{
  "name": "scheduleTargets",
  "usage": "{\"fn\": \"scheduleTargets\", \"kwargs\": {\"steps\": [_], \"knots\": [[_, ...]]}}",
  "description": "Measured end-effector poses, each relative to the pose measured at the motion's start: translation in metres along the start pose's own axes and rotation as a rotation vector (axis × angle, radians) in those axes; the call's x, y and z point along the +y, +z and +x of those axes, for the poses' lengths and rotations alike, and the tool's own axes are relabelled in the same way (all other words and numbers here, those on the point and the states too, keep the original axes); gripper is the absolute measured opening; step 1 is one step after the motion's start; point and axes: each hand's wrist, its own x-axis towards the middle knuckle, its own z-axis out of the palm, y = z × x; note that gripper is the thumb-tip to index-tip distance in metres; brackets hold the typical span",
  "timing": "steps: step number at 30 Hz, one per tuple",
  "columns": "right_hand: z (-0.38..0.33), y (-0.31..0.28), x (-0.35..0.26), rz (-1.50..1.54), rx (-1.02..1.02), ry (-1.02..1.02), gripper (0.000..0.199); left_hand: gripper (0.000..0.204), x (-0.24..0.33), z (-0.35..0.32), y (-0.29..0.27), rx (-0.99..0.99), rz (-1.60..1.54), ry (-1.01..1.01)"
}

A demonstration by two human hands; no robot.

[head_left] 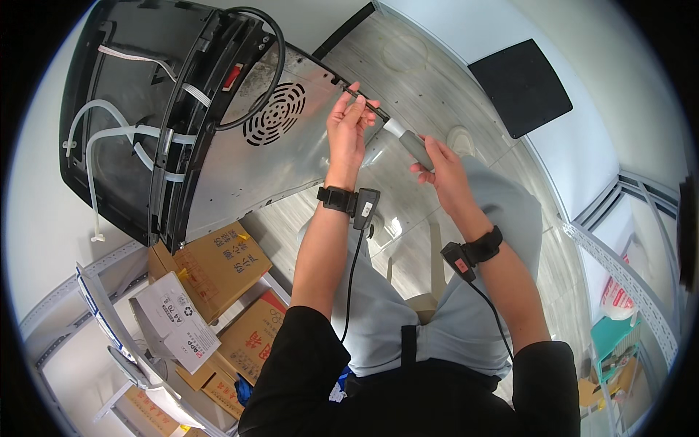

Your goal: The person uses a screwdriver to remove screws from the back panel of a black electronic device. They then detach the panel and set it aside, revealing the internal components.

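Right hand (445, 175), in the head view, was closed around the grey handle of a screwdriver (415, 148), which had a white collar and a long dark shaft. The screwdriver slanted up and to the left, its shaft reaching the edge of a bare metal panel (229, 171); the fingers hid where the tip met it. The left hand (351, 125) was held at that shaft, with its fingers curled and the thumb near them; whether they gripped the shaft or only steadied it could not be told.

Slots in rings formed a round vent (274, 114) in the panel, to the left of the left hand. Beyond it stood a black housing (131, 51), with white tubes (109, 132) across it and a thick black cable (282, 62) looping over its edge near a small red part (233, 76).

Each wrist wore a black strap with a small box and a lead. Below the housing were brown cardboard boxes (224, 266) and a white carton (175, 324). Off to the right, a black square plate (521, 89) lay on a pale surface; farther down, a teal bin (610, 337) stood beside a metal rack (619, 273).
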Motion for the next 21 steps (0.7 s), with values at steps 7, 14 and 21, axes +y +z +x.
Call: {"fn": "scheduleTargets", "kwargs": {"steps": [7,14,21], "knots": [[0.0,0.004,-0.003,-0.013,0.009,-0.019,0.04,0.043,0.001,0.001,0.0,0.001,0.018,0.02],[0.012,-0.007,0.02,-0.456,0.044,-0.485,0.03,0.03,-0.003,-0.005,0.011,-0.005,0.115,-0.087],[0.006,0.001,0.003,0.062,0.075,0.056,0.038,0.026,-0.001,-0.004,0.005,0.019,0.097,-0.087]]}}
